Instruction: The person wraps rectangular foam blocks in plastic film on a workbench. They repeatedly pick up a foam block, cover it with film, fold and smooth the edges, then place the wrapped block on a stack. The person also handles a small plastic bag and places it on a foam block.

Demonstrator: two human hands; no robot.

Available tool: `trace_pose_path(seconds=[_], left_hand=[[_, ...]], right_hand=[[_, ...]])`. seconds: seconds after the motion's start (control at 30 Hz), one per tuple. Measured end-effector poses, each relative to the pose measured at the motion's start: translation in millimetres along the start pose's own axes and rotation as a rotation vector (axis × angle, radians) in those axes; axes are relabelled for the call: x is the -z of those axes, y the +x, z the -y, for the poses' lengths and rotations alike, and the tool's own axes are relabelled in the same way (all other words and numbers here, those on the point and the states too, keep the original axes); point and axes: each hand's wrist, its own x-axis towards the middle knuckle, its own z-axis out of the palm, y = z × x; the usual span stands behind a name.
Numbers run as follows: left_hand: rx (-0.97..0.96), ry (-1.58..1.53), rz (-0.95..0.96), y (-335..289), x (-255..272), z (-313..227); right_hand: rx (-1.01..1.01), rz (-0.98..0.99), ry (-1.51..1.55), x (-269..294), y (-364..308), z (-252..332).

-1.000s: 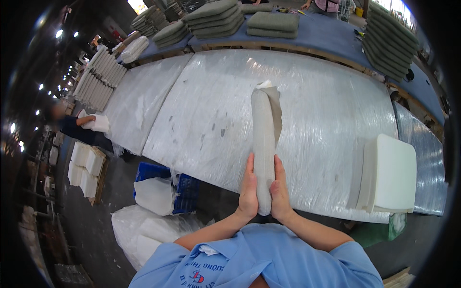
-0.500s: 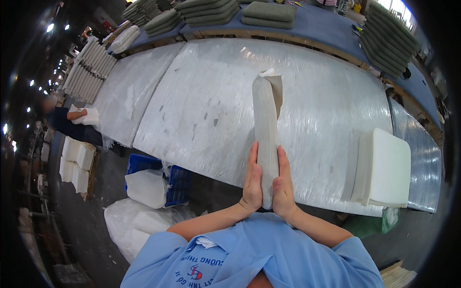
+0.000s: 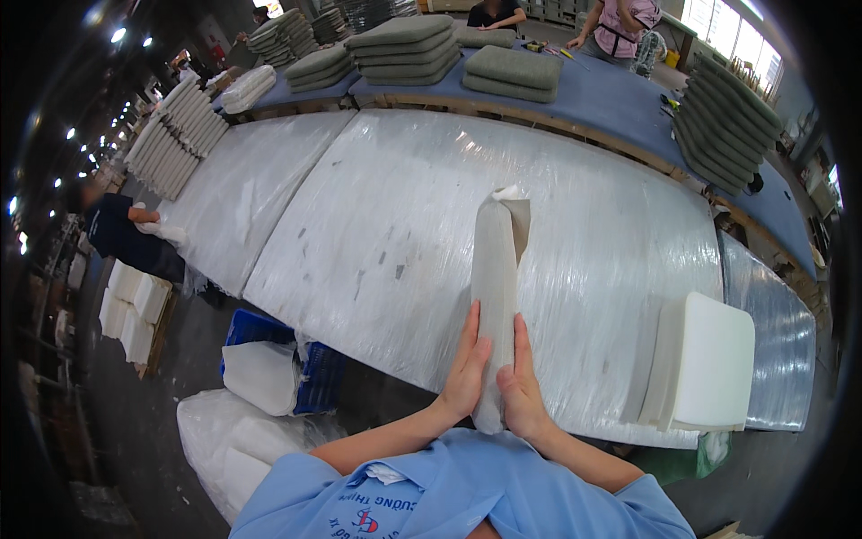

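A light grey fabric-covered cushion (image 3: 496,260) stands on its narrow edge in front of me, pointing away across the plastic-wrapped table (image 3: 386,225). At its far end a loose flap of cloth (image 3: 521,220) hangs open, with a bit of white showing at the top. My left hand (image 3: 465,373) presses along its left side, fingers straight and pointing forward. Against the right side lies my right hand (image 3: 525,382), thumb toward the near top edge. The cushion is held between both palms. Its underside is hidden.
White seat pads (image 3: 714,359) are stacked at the table's right. A blue crate (image 3: 319,373) holding white pieces and a plastic bag (image 3: 224,440) stand at lower left. Grey-green cushions (image 3: 404,54) pile up on the blue far table (image 3: 593,94). A co-worker (image 3: 126,234) stands left.
The whole view has tilted upward, so the tables and cushion sit lower in the picture. My hands keep the same hold on the cushion. The co-worker's white piece has moved lower.
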Motion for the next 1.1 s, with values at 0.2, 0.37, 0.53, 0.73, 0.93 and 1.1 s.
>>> trace_pose_path(seconds=[0.2,0.37,0.53,0.73,0.93,1.1], left_hand=[[-0.016,-0.085,0.066,54.2,15.9,16.8],[0.003,-0.121,0.05,144.0,37.3,25.7],[0.044,-0.067,0.075,214.0,49.7,12.2],[0.268,-0.304,0.266,265.2,60.5,0.7],[0.252,-0.231,0.441,297.3,75.3,6.7],[0.185,-0.189,0.43,298.5,95.2,3.5]], right_hand=[[0.011,-0.022,0.144,8.8,38.9,-13.3],[0.075,-0.295,0.005,17.6,114.6,-46.2],[0.096,-0.698,-0.154,46.9,208.6,-69.3],[0.169,-0.665,0.099,56.0,244.6,-68.8],[0.194,-0.66,0.253,54.9,258.7,-61.6],[0.173,-0.65,0.094,59.7,261.8,-56.7]])
